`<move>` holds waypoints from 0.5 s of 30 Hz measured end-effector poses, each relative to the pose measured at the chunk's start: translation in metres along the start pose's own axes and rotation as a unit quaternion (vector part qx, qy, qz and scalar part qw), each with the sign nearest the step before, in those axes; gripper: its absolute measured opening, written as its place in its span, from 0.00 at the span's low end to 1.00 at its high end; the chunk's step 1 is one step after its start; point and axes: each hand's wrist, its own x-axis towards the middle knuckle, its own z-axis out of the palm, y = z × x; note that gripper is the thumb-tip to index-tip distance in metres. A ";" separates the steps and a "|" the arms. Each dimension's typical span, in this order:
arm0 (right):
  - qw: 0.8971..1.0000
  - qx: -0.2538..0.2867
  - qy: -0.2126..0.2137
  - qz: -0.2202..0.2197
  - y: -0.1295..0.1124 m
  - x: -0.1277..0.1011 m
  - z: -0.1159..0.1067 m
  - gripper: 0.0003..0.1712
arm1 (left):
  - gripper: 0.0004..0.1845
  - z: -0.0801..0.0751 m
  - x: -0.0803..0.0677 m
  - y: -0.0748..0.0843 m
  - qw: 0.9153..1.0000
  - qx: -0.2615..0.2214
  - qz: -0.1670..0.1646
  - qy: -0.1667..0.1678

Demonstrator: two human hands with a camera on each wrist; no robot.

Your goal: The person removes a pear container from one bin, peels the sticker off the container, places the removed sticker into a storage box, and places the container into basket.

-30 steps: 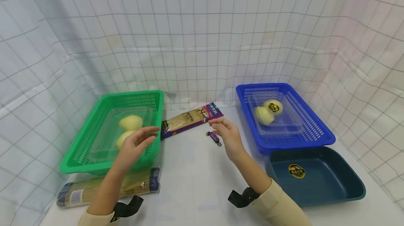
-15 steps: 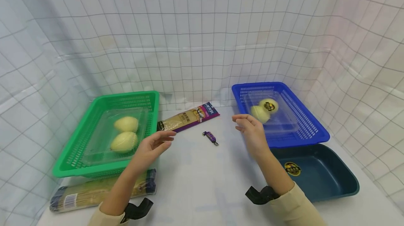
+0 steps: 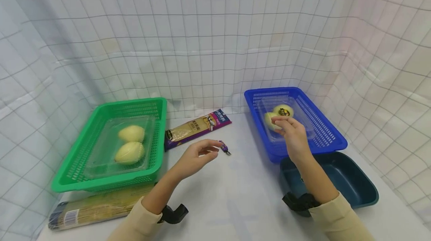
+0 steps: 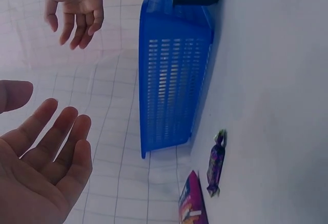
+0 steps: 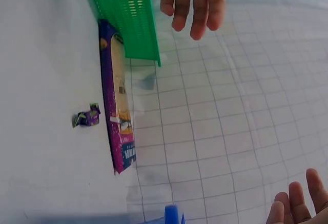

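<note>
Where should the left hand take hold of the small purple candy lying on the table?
Probably across the plump middle of the candy, pinched between thumb and forefinger from above. It lies flat on the table with thin twisted wrapper ends that would slip or tear. The left hand hovers just to its left, fingers relaxed, nothing in the way.

The head camera looks forward and down over the whole table, while both wrist cameras view sideways, close above it, sharing the purple candy.
</note>
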 end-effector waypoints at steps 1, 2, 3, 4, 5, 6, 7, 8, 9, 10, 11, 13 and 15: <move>1.000 -0.007 0.002 0.000 0.000 0.001 -0.004 0.09 | 0.17 0.003 0.004 0.000 1.000 -0.001 0.003 -0.006; 1.000 -0.014 0.004 -0.001 -0.001 0.003 -0.007 0.09 | 0.17 0.007 0.007 0.001 1.000 -0.003 0.007 -0.012; 1.000 -0.021 0.005 -0.002 -0.001 0.004 -0.011 0.09 | 0.17 0.010 0.010 0.001 1.000 -0.005 0.011 -0.018; 1.000 -0.029 0.005 -0.002 -0.002 0.005 -0.015 0.09 | 0.17 0.013 0.013 0.001 1.000 -0.007 0.016 -0.024; 0.999 -0.036 0.006 -0.002 -0.002 0.006 -0.018 0.08 | 0.17 0.016 0.016 0.002 0.999 -0.009 0.021 -0.029; 0.999 -0.040 0.007 -0.003 -0.003 0.008 -0.023 0.08 | 0.17 0.019 0.018 0.002 0.999 -0.010 0.026 -0.033; 0.999 -0.043 0.009 -0.003 -0.003 0.009 -0.026 0.08 | 0.17 0.021 0.021 0.003 0.999 -0.013 0.025 -0.037; 0.999 -0.045 0.009 -0.004 -0.004 0.010 -0.030 0.09 | 0.17 0.023 0.023 0.003 0.999 -0.014 0.028 -0.041; 0.999 -0.049 0.008 -0.004 -0.004 0.011 -0.035 0.09 | 0.17 0.026 0.025 0.004 0.998 -0.015 0.028 -0.045; 0.998 -0.057 0.009 -0.005 -0.004 0.012 -0.039 0.10 | 0.17 0.027 0.027 0.005 0.998 -0.015 0.030 -0.049; 0.998 -0.063 0.010 -0.006 -0.004 0.013 -0.042 0.10 | 0.17 0.029 0.030 0.005 0.998 -0.014 0.030 -0.052; 0.996 -0.085 0.012 -0.008 -0.004 0.016 -0.051 0.10 | 0.17 0.033 0.034 0.006 0.998 -0.013 0.031 -0.060; 0.994 -0.112 0.013 -0.007 -0.004 0.019 -0.059 0.09 | 0.17 0.036 0.038 0.007 0.997 -0.014 0.031 -0.068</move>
